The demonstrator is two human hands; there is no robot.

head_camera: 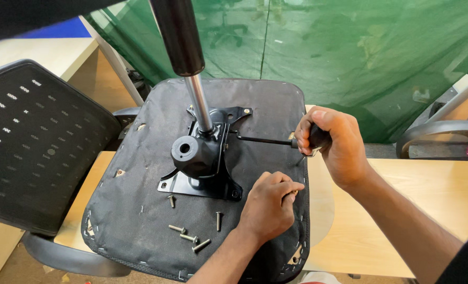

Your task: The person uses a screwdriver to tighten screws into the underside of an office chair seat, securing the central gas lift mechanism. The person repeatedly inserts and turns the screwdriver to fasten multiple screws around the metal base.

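Hands: right [335,144] grips black lever handle [313,138]; left [269,204] fisted on upturned dark fabric seat [139,210].

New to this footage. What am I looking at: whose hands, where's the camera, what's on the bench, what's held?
There is no machine here: one camera worn on a person's head looks down at their own two bare hands.

On the light wooden table lies an upturned black fabric chair seat with a black metal tilt plate bolted to it and a chrome gas-lift column standing up from it.

The right hand grips the black knob of the plate's thin lever rod. The left hand is curled shut on the seat; what it holds is hidden.

Loose silver bolts lie on the fabric. A black mesh chair back sits to the left.
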